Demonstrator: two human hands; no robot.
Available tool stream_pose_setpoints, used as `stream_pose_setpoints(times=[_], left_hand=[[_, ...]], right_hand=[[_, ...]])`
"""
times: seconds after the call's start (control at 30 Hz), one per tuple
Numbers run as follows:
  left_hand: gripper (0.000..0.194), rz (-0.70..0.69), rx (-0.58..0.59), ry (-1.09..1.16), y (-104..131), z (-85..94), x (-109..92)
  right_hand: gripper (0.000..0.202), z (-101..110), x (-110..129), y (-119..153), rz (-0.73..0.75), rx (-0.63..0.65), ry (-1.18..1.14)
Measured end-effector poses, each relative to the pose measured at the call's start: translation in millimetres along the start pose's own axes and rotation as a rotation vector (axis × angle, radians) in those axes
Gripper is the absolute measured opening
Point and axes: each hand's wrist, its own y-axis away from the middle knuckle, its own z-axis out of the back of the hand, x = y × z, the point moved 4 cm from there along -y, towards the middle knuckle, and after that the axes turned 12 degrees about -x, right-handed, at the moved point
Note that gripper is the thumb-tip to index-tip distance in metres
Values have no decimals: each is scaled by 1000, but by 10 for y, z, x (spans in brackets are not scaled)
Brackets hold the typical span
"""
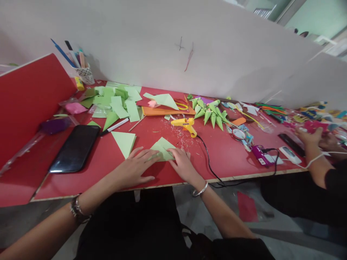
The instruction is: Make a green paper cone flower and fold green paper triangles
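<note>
A light green paper point(162, 145) lies on the red table point(105, 180) near its front edge, its top corner pointing away from me. My left hand point(133, 169) rests flat with its fingers spread, the fingertips on the paper's left side. On the right side, my right hand point(184, 163) touches the paper with bent fingers, thumb and fingertips apart. Just left of them lies a folded green paper point(124, 142). The yellow glue gun point(185, 125) lies behind my right hand.
A black phone point(77, 148) lies at the left, near green paper pieces point(118, 104). Green paper cones point(213, 112) sit behind the glue gun, whose cord runs over the front edge. Another person's hands point(311, 139) hold something pink at the right.
</note>
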Motion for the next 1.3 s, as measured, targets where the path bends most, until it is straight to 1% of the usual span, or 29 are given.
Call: stream_pose_setpoints(times=[0.1,0.2,0.3,0.37,0.43,0.5,0.57,0.6,0.63,0.7,0.73,0.77,0.83,0.9,0.93,1.0,1.07,1.1,1.17,1.3], left_hand=[[53,-1,-60,-112,-94,30,-130],[40,-41,-99,-234,-191,44,-222],[25,-66,-150,-314,-248,71,-229],[18,-89,-220,-317,-251,115,-202],[15,-100,-314,-297,-224,178,-154],[15,-79,-401,-261,-178,242,-86],[16,-76,-472,-202,-126,296,-28],[17,-97,-491,-172,-104,314,-10],[18,-133,-498,-147,-86,324,1],[21,-201,-461,-125,-64,310,19],[23,-208,-410,-124,-60,283,35],[25,-190,-349,-124,-58,247,55],[26,-120,-246,-127,-46,174,89],[29,-70,-186,-104,-14,117,77],[33,-60,-164,-81,8,95,50],[42,-54,-91,-38,54,42,-22],[39,-35,-17,-27,95,-13,-84],[34,-23,1,-39,111,-37,-103],[25,9,-5,-61,128,-73,-112],[13,47,-113,-47,140,-120,-82]], right_hand=[[31,8,10,14,-118,-6,-215],[33,13,81,19,-219,14,-549],[32,41,215,26,-267,69,-827],[31,112,286,32,-245,77,-891],[38,231,318,34,-152,38,-857],[58,356,317,42,-3,-11,-732],[78,432,293,58,133,-46,-541],[79,447,276,67,185,-68,-431],[73,450,263,75,232,-98,-322],[46,419,254,96,325,-165,-122],[35,384,257,107,369,-188,-40],[31,338,263,121,414,-200,28],[34,221,276,150,501,-199,132],[33,91,284,186,574,-181,205],[32,32,285,205,596,-169,225],[30,-58,276,236,593,-144,228],[30,-104,257,257,552,-104,184],[30,-112,245,262,531,-79,150],[28,-104,217,257,493,-42,68],[15,-61,161,186,398,-18,-114]])
